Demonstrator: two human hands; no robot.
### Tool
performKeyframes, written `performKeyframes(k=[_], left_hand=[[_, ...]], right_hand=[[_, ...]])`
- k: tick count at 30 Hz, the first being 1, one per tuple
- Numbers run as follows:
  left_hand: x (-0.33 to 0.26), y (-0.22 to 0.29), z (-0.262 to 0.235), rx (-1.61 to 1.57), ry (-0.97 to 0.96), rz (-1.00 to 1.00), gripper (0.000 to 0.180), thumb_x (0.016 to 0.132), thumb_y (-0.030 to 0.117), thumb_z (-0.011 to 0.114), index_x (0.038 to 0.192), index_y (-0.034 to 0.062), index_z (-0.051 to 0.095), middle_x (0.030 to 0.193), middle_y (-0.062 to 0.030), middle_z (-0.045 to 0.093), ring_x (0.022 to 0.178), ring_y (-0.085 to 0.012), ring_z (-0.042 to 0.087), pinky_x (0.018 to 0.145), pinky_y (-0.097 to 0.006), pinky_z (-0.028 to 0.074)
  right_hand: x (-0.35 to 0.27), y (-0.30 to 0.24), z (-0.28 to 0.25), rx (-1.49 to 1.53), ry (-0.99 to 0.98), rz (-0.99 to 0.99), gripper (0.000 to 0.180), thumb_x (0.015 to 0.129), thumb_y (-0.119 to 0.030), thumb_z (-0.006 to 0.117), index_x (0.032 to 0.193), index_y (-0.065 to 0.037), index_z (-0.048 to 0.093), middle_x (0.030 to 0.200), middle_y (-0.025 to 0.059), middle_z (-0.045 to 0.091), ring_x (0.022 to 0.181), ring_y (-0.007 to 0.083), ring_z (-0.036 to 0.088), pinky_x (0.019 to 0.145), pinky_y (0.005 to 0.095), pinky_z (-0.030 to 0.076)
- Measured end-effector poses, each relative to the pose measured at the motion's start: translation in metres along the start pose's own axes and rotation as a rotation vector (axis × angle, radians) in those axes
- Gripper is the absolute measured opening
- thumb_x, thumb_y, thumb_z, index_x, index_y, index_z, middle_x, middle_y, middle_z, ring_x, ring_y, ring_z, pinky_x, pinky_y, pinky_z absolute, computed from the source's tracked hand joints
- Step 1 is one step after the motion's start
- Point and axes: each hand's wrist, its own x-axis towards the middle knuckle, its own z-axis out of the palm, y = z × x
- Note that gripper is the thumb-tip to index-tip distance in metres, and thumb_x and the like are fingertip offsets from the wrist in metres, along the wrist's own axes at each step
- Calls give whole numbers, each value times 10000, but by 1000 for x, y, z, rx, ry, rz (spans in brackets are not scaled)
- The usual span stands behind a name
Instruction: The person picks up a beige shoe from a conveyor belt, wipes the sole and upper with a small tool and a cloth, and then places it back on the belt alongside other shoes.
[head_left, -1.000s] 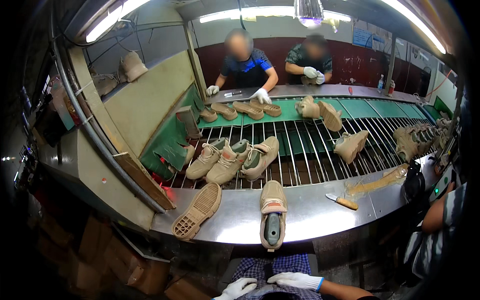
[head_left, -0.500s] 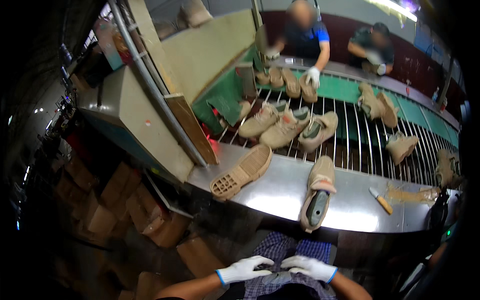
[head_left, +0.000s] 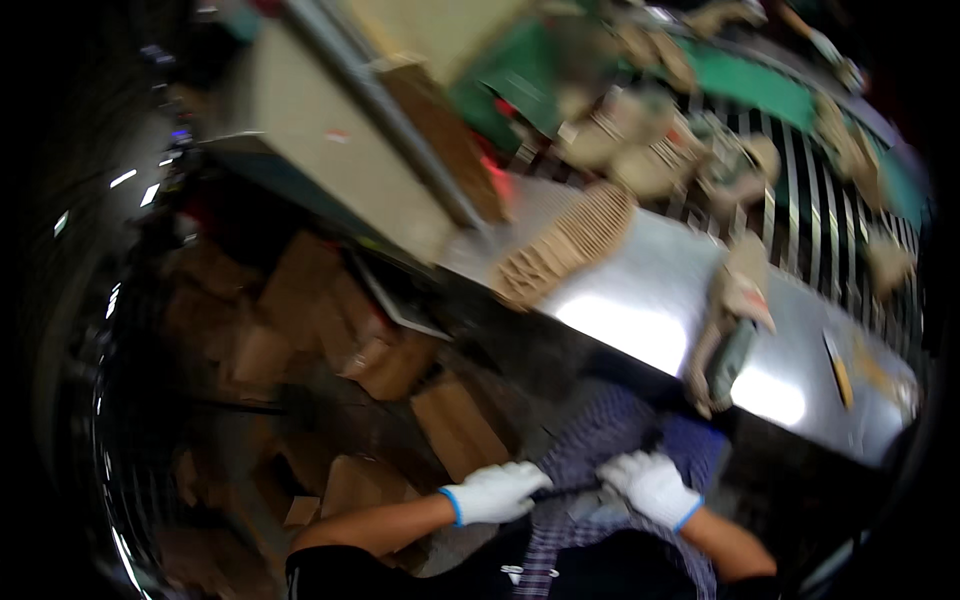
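Both my hands wear white work gloves with blue cuffs and sit low at my waist, in front of a checked blue apron [head_left: 590, 440]. My left hand [head_left: 497, 492] is curled at the apron's left side. A narrow dark strip runs from its fingertips toward my right hand [head_left: 650, 487], whose fingers bend down onto the cloth. Blur hides what the fingers grip. Ahead on the metal ledge, a beige shoe [head_left: 742, 275] stands upright with its toe pointing away. Left of it another beige shoe [head_left: 565, 245] lies with its ridged sole up.
A yellow-handled knife [head_left: 838, 372] lies on the metal ledge [head_left: 640, 310] at right. Several beige shoes [head_left: 655, 160] stand on the barred rack [head_left: 790, 200] beyond. Cardboard boxes [head_left: 455, 425] cover the floor at left, below a pale cabinet [head_left: 340, 150]. A co-worker's gloved hand [head_left: 825, 45] shows far right.
My view has swung left and down, so ledge and shoes appear shifted right and higher. My hands have gone from flat, stretched fingers to curled ones at the apron.
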Motion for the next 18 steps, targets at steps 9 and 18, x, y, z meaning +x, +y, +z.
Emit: performKeyframes(k=[9, 18], left_hand=[[92, -26, 16, -488, 159, 291, 318, 1065, 327, 613, 1163, 40, 709, 1067, -93, 719, 991, -203, 667, 900, -382, 522], [156, 41, 17, -163, 36, 384, 380, 934, 390, 748, 1184, 105, 782, 1115, -160, 767, 1019, -340, 703, 893, -461, 556]], right_hand=[[-77, 43, -6, 149, -318, 282, 337, 1026, -268, 558, 1337, -179, 655, 1220, 178, 691, 1117, 348, 677, 950, 539, 548], [-73, 44, -32, 146, -318, 403, 299, 1026, -306, 629, 1240, -109, 700, 1168, 184, 722, 1073, 338, 705, 950, 473, 564]])
